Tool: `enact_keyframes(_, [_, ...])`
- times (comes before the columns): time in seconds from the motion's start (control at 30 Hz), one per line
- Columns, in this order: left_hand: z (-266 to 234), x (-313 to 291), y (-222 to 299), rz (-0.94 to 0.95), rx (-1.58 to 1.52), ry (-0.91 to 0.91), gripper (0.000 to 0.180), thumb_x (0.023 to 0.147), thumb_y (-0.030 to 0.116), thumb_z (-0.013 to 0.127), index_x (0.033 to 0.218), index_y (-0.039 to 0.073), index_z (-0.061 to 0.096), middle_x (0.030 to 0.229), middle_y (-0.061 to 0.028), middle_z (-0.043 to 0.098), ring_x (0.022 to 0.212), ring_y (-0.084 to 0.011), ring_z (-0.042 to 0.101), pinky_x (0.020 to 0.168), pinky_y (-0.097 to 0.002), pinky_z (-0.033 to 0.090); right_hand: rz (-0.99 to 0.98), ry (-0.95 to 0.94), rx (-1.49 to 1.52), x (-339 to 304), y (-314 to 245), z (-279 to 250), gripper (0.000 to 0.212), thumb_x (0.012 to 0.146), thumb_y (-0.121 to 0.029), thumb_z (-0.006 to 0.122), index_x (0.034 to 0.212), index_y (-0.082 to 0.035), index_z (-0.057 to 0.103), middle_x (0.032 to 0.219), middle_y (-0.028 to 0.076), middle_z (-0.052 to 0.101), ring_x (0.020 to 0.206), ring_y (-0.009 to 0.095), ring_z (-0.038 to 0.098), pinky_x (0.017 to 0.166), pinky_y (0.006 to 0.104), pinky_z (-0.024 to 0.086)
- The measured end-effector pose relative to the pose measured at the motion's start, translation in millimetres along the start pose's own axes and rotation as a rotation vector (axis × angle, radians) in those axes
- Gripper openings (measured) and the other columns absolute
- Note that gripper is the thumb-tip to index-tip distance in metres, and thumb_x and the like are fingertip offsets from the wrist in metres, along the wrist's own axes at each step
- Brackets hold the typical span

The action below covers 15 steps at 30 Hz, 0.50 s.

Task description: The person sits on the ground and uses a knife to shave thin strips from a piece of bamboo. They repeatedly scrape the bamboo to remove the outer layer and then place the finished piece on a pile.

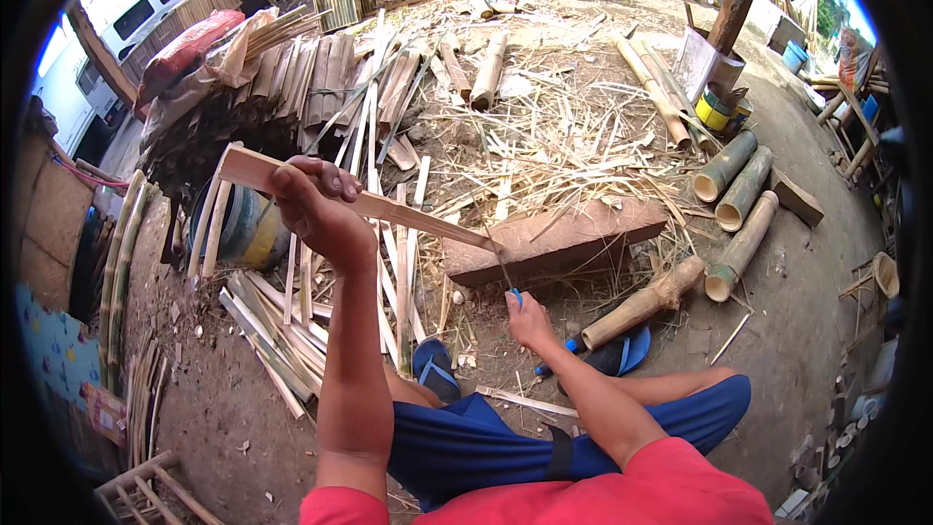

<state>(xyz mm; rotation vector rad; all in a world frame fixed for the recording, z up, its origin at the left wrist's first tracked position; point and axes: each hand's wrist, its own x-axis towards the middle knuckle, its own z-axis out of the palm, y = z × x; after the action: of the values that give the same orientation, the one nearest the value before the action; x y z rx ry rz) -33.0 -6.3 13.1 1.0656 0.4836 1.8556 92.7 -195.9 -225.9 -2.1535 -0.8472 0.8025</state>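
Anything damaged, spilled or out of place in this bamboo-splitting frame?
Nothing looks damaged. The left hand holds a bamboo slat resting tilted on a wooden block, and the right hand holds a blue-handled knife against it. Shavings and split strips litter the ground, as such work leaves.

Outdoor bamboo workshop; split bamboo strips [292, 331]

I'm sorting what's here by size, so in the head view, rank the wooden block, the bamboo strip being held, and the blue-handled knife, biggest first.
1. Wooden block, largest in area.
2. Bamboo strip, longer but thin, and raised nearer the camera, so this ranking is unsure.
3. Knife, clearly smallest.
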Motion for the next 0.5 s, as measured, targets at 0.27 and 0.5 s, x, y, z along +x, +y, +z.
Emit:
enact_keyframes(0.27, [10, 4, -4, 0.035, 0.029, -0.249, 0.058, 0.103, 0.058, 0.037, 0.119, 0.003, 0.048, 0.1, -0.0096, 0.058, 0.084, -0.0131, 0.055, 0.083, -0.0312, 0.043, -0.084, -0.151, -0.031, -2, 0, -26, 0.053, 0.103, -0.051, 0.043, 0.101, 0.0, 0.058, 0.092, 0.031, 0.065, 0.094, 0.053, 0.061, 0.077, 0.0546, 0.049])
enact_keyframes(0.5, [6, 1, -17, -0.01, -0.145, -0.46, 0.03, 0.104, 0.038, 0.053, 0.11, 0.01, 0.047, 0.075, -0.0004, 0.048, 0.066, -0.0104, 0.048, 0.063, -0.0266, 0.044, -0.385, -0.127, 0.18, -28, -68, -43, 0.044, 0.104, -0.043, 0.046, 0.1, -0.001, 0.055, 0.075, 0.028, 0.062, 0.079, 0.052, 0.061, 0.066, 0.0531, 0.046])
